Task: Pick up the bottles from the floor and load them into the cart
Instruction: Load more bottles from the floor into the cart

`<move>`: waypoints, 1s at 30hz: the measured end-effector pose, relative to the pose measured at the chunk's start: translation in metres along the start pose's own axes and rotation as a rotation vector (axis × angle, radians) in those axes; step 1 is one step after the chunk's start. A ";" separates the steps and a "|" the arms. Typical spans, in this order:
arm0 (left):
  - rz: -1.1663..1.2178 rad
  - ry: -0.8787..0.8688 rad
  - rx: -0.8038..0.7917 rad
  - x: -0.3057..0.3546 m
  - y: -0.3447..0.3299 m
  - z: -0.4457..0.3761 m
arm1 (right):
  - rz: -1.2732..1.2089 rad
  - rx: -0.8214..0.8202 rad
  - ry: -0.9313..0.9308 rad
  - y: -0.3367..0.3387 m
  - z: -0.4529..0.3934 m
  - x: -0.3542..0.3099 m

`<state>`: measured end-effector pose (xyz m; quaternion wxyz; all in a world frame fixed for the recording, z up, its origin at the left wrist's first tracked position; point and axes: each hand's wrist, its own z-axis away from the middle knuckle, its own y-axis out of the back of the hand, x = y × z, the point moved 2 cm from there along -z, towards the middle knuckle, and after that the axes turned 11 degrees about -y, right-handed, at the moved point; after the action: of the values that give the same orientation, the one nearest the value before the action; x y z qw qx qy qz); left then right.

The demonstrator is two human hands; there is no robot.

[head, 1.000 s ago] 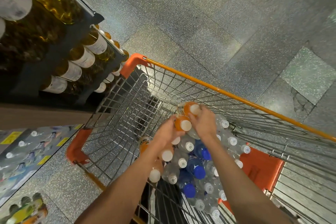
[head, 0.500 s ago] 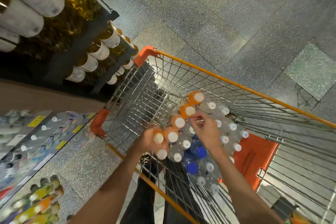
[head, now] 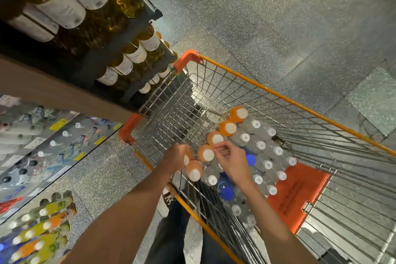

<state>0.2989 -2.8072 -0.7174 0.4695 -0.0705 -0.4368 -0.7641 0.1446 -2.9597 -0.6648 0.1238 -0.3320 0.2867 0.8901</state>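
Orange-bodied bottles (head: 230,128) with white caps stand in a slanting row along the left side of the wire cart (head: 295,103), upright, packed against clear bottles (head: 261,145) and a few blue-capped bottles (head: 227,193) filling the near half. The far half of the basket is bare wire.

Step in hand, as I read it: placing and tidying inside the cart, not picking up. No bottles show on the speckled floor (head: 246,17) from here, so load looks well along; whatever remains is out of view.

Left hand (head: 176,157) reaches over the near rail, fingers curled round the top of an orange bottle (head: 186,159) at the near end of the row, mostly hidden behind the hand; looks gripped. Right hand (head: 232,162) sits over the clear bottles, palm down, thumb and forefinger drawn together at the cap end of something small next to an orange cap; whether they actually pinch a bottle or just close on air I cannot tell. Both forearms come in from below, wrists near each other.

Next move probably calls for settling the left-hand bottle upright in line, letting go without tipping neighbours, then pulling both hands clear of the rail.

Shelves of labelled glass bottles (head: 137,53) stand just beside the cart on the left.
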 end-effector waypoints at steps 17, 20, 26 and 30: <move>0.388 0.021 0.761 0.057 0.044 0.173 | -0.003 -0.101 0.246 0.011 0.064 -0.070; 0.376 0.096 0.836 0.048 0.022 0.235 | 0.033 -0.107 0.361 -0.004 0.101 -0.085; 0.392 0.194 1.112 0.027 -0.052 0.377 | 0.155 -0.303 0.589 -0.069 0.217 -0.086; 0.501 0.329 1.235 0.011 -0.121 0.470 | 0.277 -0.496 0.666 -0.129 0.302 -0.070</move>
<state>0.0564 -2.4487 -0.4985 0.6465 0.2282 -0.6858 -0.2441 0.0933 -2.6792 -0.4876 -0.1795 -0.5788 0.1305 0.7847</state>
